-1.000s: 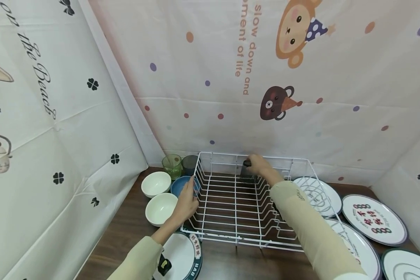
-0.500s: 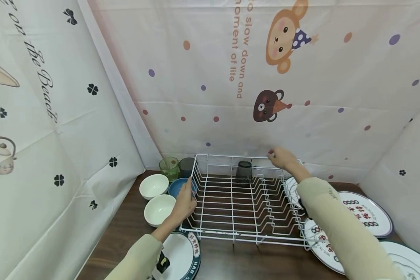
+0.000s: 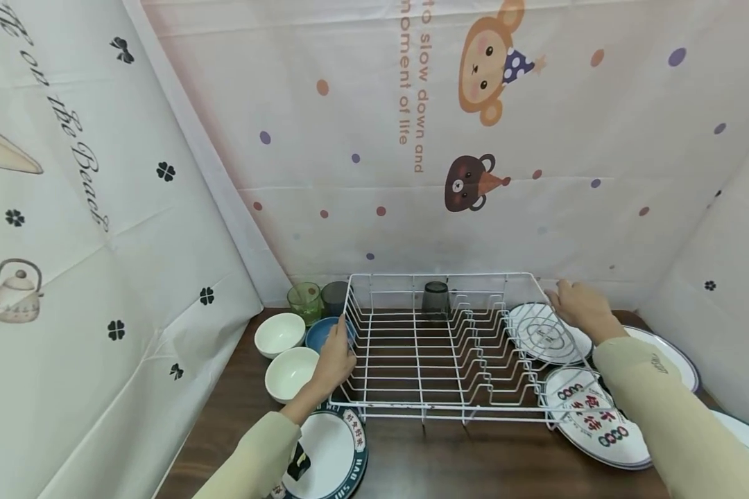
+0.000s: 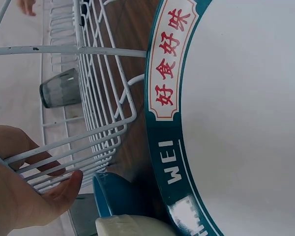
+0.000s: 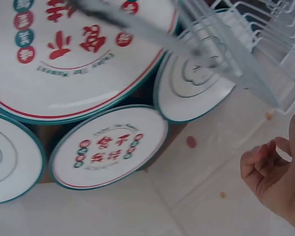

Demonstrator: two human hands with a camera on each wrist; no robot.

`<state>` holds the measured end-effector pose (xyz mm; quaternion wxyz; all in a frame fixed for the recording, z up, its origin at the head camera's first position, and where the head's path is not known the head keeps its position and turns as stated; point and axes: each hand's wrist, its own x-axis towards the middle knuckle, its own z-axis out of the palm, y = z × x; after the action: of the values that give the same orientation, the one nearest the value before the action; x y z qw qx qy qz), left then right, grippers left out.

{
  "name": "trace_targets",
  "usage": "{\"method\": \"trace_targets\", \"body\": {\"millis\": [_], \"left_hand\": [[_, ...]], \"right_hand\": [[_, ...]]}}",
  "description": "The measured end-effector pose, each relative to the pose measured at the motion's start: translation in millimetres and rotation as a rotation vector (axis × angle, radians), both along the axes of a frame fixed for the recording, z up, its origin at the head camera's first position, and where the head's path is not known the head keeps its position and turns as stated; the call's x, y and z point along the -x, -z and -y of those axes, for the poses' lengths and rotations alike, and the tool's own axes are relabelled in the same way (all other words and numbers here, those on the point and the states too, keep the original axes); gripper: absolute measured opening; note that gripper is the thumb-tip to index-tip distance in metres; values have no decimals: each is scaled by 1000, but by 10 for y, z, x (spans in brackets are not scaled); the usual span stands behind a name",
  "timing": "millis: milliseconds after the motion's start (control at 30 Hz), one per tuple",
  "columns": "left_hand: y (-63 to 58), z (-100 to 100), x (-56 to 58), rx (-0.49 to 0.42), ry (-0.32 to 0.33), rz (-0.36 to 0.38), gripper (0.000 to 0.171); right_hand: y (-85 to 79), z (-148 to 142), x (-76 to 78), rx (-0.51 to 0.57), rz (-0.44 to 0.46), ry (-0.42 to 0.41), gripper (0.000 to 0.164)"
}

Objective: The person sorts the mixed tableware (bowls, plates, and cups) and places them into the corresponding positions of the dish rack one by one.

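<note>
A white wire dish rack [image 3: 421, 407] stands on the dark wooden table. My left hand [image 3: 333, 359] grips its left side; in the left wrist view, that hand's thumb and fingers [image 4: 64, 196] wrap the side wires. Inside the rack, near the back, stands a dark grey glass tumbler [image 3: 435, 302], apart from both hands. Off the rack's back right corner is my right hand [image 3: 580, 310], over the plates. Seen from the right wrist, the right hand [image 5: 273, 177] has loosely curled fingers and holds nothing.
Left of the rack are a green glass [image 3: 304, 303], another dark glass [image 3: 334, 296], a blue bowl [image 3: 320, 335] and two white bowls [image 3: 279, 334]. Green-rimmed plates [image 3: 327, 450] lie at front left. Several printed plates [image 3: 599, 416] lie on the right. A printed cloth [image 3: 399, 229] hangs behind.
My right hand has let go of the dark tumbler, leaving it in the rack, and has moved right past the rack's back corner. My left hand keeps its grip on the rack.
</note>
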<state>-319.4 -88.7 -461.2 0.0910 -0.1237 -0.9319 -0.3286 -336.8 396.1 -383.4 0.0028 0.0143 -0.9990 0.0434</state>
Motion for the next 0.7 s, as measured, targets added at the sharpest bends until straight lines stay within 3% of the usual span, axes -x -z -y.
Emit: {"method": "trace_targets", "body": {"millis": [133,233,367,533,700], "left_hand": [[9,-21,-5,-9,-5,11,79],[3,-17,-11,-12,-8,6,80],[8,13,-24,-3,-7,-21,79],[33,8,-38,-1,0,-40,77],[3,-2,-8,20,-1,-53,78]], "right_hand": [[139,-108,-34,57,73,-86,53],[262,-103,-12,119,74,-145,39],[392,-22,31,161,62,-104,31],[493,3,-9,178,104,-31,45],[510,-24,-29,247,111,-15,48]]}}
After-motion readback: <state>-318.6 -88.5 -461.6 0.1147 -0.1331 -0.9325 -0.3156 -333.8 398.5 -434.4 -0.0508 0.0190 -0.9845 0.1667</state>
